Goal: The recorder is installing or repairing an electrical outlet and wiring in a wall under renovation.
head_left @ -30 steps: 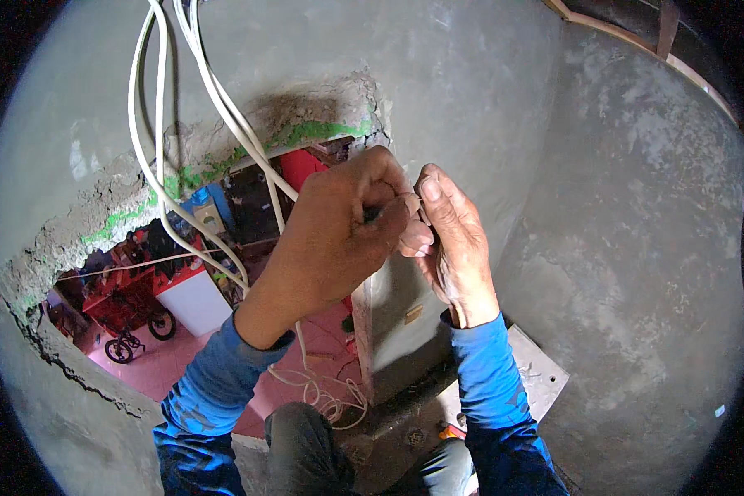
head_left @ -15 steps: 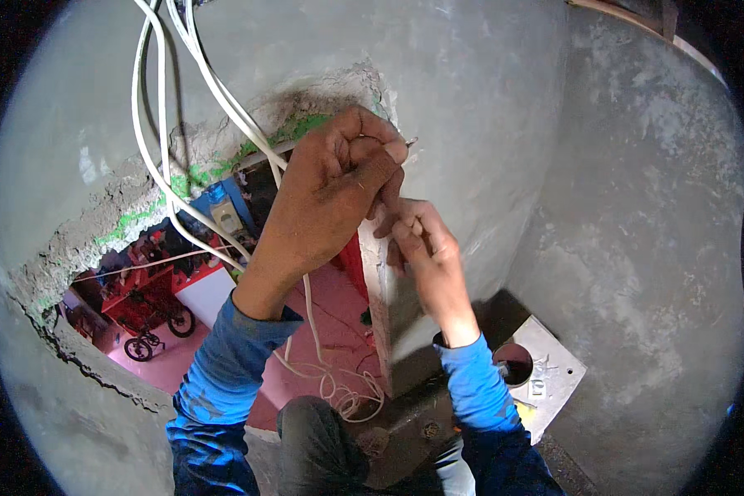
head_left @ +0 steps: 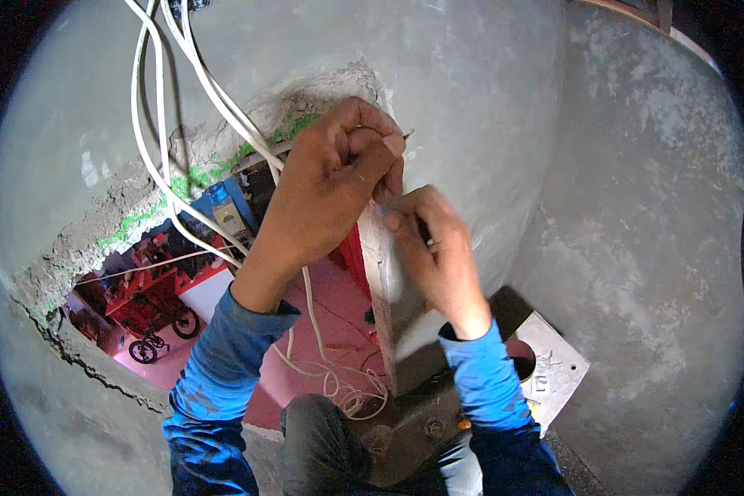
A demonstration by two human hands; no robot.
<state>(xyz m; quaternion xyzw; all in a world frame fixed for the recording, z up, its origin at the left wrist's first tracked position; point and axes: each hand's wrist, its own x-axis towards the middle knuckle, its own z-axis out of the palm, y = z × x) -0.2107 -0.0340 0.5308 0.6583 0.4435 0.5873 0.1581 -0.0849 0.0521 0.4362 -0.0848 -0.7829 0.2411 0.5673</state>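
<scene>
My left hand (head_left: 322, 182) is raised before the gap in the grey wall, thumb and fingers pinched together. From its pinch juts the short tip of a thin wire (head_left: 409, 134); the rest of it is hidden by the fingers. Just below and to the right, my right hand (head_left: 440, 252) is closed, fingertips close under the left hand's lower fingers. What it grips, if anything, is too small and blurred to make out. White cables (head_left: 153, 149) hang from above on the left and pass behind my left wrist.
The wall's opening has a rough broken rim (head_left: 83, 248). Through it show a pink floor (head_left: 293, 384), a coil of white cable (head_left: 355, 401) and a small bicycle (head_left: 164, 335). A pale square plate (head_left: 558, 376) with a cup-like round piece lies beyond my right forearm. My knee (head_left: 318, 438) is below.
My right hand has shifted slightly up, its fingers rolled over toward the left hand. The left hand keeps its pinch, with the wire tip now slightly higher.
</scene>
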